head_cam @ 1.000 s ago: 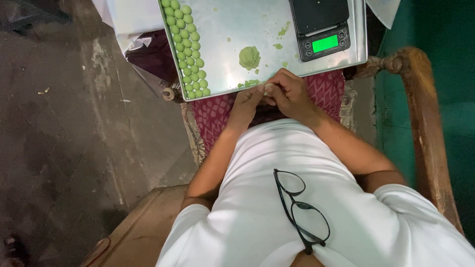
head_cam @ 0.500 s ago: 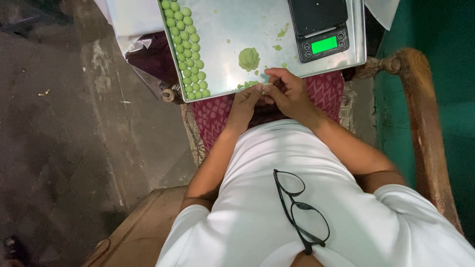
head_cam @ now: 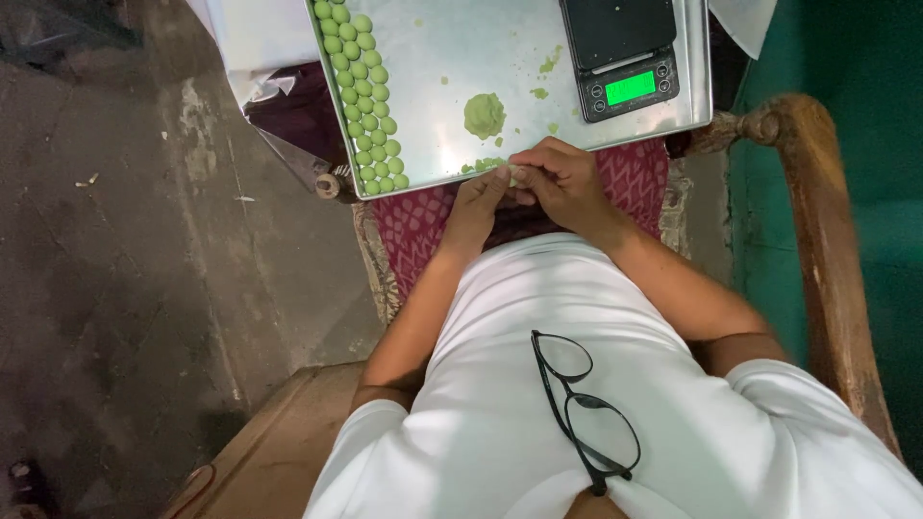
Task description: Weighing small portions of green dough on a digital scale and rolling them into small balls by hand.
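Left hand point(head_cam: 478, 200) and right hand point(head_cam: 562, 181) meet at the near edge of the rectangular steel tray point(head_cam: 437, 58), fingers closed around a small pale-green dough piece point(head_cam: 516, 174); rows of green balls point(head_cam: 363, 96) line the tray's left edge.

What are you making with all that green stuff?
A person in a white shirt sits with a metal tray on their lap. Both hands, the left hand and the right hand, meet at the tray's near edge and pinch a small pale piece between the fingertips. Rows of little green balls line the tray's left side, a green lump sits in the middle, and a small scale stands at the right.
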